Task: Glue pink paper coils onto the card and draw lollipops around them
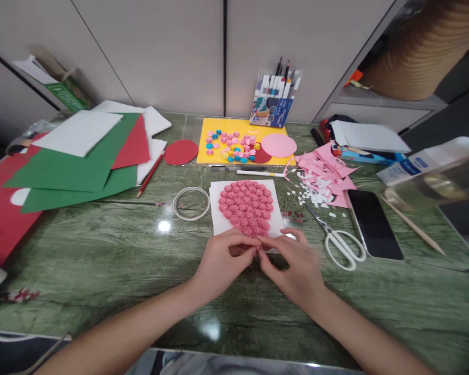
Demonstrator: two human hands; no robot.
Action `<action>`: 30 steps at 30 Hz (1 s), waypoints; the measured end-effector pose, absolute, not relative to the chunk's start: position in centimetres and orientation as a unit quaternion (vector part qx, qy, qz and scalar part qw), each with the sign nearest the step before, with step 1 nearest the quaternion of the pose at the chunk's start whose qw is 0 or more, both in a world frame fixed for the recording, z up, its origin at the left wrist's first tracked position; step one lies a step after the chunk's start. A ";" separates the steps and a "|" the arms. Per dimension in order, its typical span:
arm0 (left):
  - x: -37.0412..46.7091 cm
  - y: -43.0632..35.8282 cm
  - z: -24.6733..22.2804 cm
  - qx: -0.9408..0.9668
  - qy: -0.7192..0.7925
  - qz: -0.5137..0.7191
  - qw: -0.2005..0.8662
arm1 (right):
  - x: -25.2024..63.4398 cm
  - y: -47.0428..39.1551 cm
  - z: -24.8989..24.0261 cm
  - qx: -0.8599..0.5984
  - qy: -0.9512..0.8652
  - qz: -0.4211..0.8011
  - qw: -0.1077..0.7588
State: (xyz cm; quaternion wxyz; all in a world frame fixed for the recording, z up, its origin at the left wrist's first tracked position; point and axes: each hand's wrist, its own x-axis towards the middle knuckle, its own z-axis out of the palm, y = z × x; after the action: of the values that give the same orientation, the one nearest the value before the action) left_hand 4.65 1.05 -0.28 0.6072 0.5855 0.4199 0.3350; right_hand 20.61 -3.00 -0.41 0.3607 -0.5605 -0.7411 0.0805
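Fingertip work by the pink coils: I'd go with a light pinch and steady wrists so nothing gets squashed.
Left to right: green sheets (pixel 74 166), a pale ring (pixel 174 204), then the left hand (pixel 220 260), thumb and forefinger brought together at the tips; anything in there is too small to tell. Next, the pink coils (pixel 245 202) on a white sheet (pixel 217 225) mid-surface, just past the fingertips: neat little domed swirls, packed tight, rounded at the far end and narrowing toward the hands. The right hand (pixel 295 263) mirrors the pinch, other fingers loosely curled, can't tell what it's got either. White-handled scissors (pixel 338 244) lie further right.
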 end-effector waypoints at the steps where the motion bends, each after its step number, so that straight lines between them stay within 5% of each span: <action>1: 4.7 1.0 -0.4 0.583 0.423 0.338 0.606 | 20.6 -3.0 -0.5 -0.560 -0.742 0.073 0.361; 10: 5.1 0.8 -0.9 0.574 0.438 0.359 0.591 | 20.5 -2.8 -0.9 -0.562 -0.748 0.027 0.351; 16: 5.0 1.2 -0.2 0.458 0.432 0.355 0.691 | 20.8 -2.7 -0.2 -0.565 -0.746 0.056 0.349; 25: 5.1 1.4 0.0 0.400 0.434 0.382 0.712 | 20.3 -4.0 0.7 -0.509 -0.651 0.215 0.521; 30: 5.2 1.3 0.4 0.403 0.437 0.379 0.709 | 19.9 -4.5 1.0 -0.470 -0.657 0.249 0.535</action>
State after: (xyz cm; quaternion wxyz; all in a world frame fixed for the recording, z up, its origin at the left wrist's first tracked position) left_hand 5.17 1.33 0.36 0.7088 0.4030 0.4373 0.3794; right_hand 19.92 -4.51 1.00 0.5353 -0.4697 -0.6566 0.2485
